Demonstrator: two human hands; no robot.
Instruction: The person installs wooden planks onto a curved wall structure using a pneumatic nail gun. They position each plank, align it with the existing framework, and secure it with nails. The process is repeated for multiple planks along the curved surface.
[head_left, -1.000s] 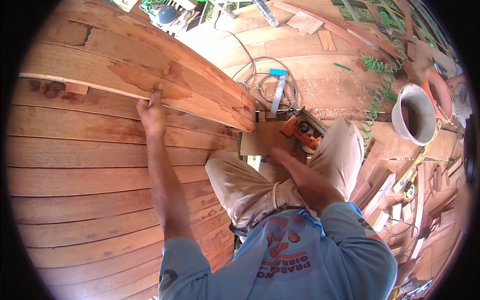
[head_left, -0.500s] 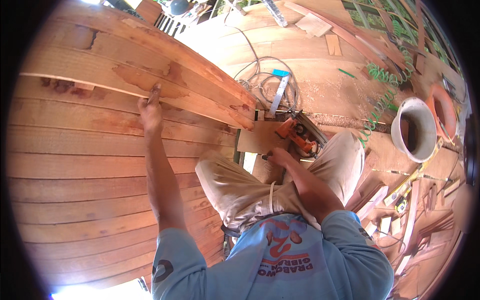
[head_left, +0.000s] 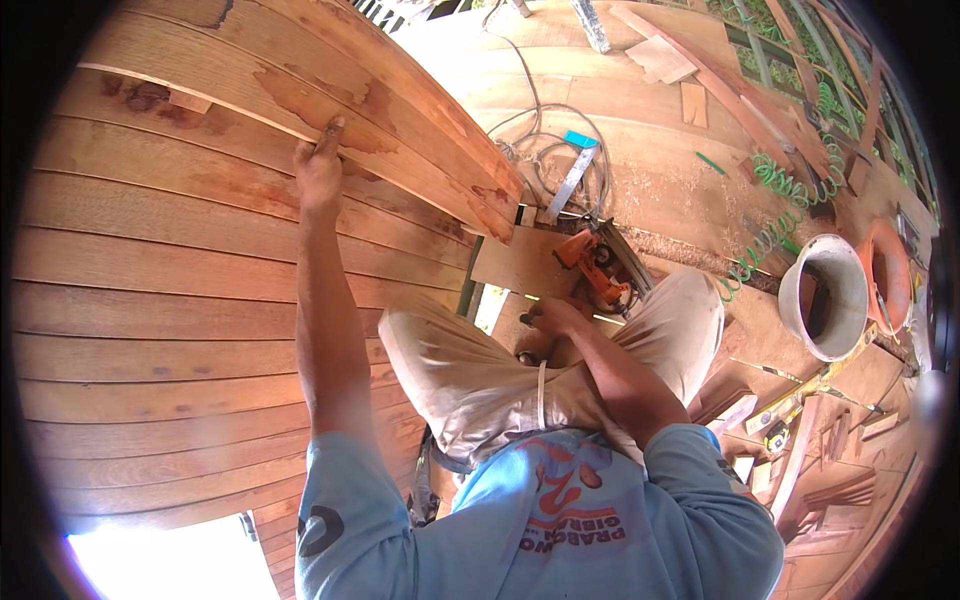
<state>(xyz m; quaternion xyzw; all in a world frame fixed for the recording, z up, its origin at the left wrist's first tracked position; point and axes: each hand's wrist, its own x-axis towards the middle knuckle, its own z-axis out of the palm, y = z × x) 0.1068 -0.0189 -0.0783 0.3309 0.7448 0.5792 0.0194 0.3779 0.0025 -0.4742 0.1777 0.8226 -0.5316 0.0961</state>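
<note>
At left hand [head_left: 320,170], half-closed on its edge, long brown wooden plank [head_left: 240,85] seems steadied; right hand [head_left: 555,320] curled, contents unclear.

2 hands [head_left: 319,172] apart, left arm [head_left: 335,330] outstretched.

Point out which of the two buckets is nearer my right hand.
The pale bucket. It sits on the side toward your right hand; the orange bucket is farther right.
</note>
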